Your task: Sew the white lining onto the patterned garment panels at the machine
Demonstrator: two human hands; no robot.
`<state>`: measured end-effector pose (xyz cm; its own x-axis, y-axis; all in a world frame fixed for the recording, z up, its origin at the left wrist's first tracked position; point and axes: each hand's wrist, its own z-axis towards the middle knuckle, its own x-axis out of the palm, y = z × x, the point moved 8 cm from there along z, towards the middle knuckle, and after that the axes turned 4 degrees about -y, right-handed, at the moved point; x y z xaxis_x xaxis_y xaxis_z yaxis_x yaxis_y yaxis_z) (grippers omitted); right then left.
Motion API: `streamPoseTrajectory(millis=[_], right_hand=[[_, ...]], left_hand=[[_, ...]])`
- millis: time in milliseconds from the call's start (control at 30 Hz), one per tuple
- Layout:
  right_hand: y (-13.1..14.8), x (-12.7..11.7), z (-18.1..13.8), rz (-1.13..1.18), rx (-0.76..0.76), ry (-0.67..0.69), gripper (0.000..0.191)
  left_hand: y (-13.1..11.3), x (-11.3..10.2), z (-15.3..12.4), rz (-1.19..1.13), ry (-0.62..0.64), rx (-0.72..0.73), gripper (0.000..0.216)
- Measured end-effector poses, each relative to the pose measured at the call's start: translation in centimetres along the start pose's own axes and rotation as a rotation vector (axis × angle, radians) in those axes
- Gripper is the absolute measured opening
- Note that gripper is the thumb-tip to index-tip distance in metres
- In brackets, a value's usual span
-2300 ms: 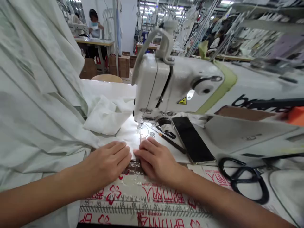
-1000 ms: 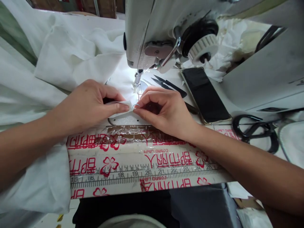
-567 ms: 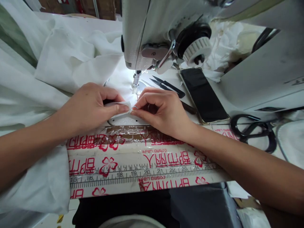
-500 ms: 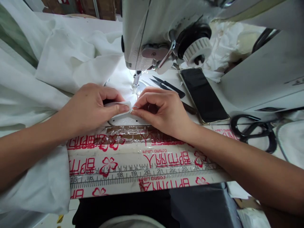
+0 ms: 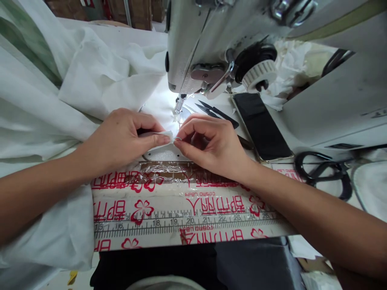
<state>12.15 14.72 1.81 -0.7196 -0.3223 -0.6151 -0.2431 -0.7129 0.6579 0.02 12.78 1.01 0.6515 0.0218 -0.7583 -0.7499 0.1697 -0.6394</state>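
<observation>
A fold of white fabric [image 5: 160, 139] lies pinched between my left hand [image 5: 127, 145] and my right hand [image 5: 211, 147], just in front of the presser foot and needle [image 5: 179, 105] of a white industrial sewing machine [image 5: 205, 48]. My left thumb and fingers grip the fold from the left. My right thumb and forefinger close on its tip. Both hands rest above a metal slide plate [image 5: 166, 154]. The rest of the white cloth [image 5: 105, 84] bunches up left of the machine, and its stitching is hidden under my fingers.
Small black thread snips [image 5: 219, 113] and a black phone [image 5: 261, 125] lie right of the needle, with large black-handled scissors [image 5: 322, 175] further right. A taped ruler strip [image 5: 187, 225] runs along the table's front edge. Dark cloth [image 5: 193, 266] lies below it.
My hands have gone from lying flat on the cloth to pinching a small fold together. The view has tilted down toward the needle and shifted slightly right in the last moments.
</observation>
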Motion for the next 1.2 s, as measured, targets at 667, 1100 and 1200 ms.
streamPoseTrajectory(millis=[667, 1100, 1200], right_hand=[[0.02, 0.34, 0.18, 0.031, 0.002, 0.052, 0.003], [0.39, 0.4, 0.19, 0.02, -0.032, 0.05, 0.008], [0.49, 0.47, 0.23, 0.01, -0.033, 0.065, 0.007]], left_hand=[[-0.13, 0.43, 0.19, 0.105, 0.107, -0.048, 0.03], [-0.17, 0.59, 0.41, 0.169, 0.109, -0.036, 0.021], [-0.18, 0.57, 0.42, 0.172, 0.117, -0.03, 0.023]])
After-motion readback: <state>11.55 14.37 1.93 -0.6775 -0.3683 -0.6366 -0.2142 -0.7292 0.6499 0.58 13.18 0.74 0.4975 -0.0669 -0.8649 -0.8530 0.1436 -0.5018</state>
